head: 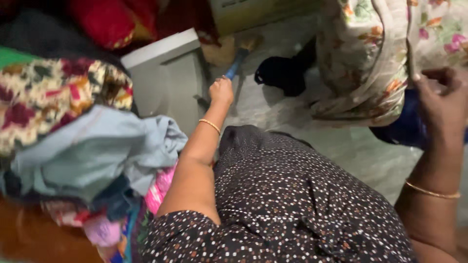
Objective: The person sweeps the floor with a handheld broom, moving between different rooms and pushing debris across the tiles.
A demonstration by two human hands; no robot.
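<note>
Broom [237, 62], blue-handled with a pale straw head, lies out over the grey floor [360, 151], its head up near a cardboard box [253, 12]. I see my left hand [221, 91] fisted tight around the lower end of the handle, arm stretched forward, a thin gold bangle [210, 125] on the wrist. Just left of the broom stands a white cabinet [165, 78], its top edge angled toward the box. Right of the broom a dark cloth [282, 74] sits on the floor, touching a floral quilt [370, 63] that hangs further right.

My right hand [441, 100] is raised at the quilt's right edge, fingers curled in against the fabric; I cannot tell whether they actually pinch it or merely rest on it. A second bangle [431, 191] rings that wrist. Blue cloth [404, 127] shows under the quilt, beside that hand.

Far left of the broom a heap of clothes [83, 146] is stacked: a patterned blanket on top, pale blue fabric below, pink pieces beneath. Below the broom, my dotted dark dress [292, 204] fills the near view.
</note>
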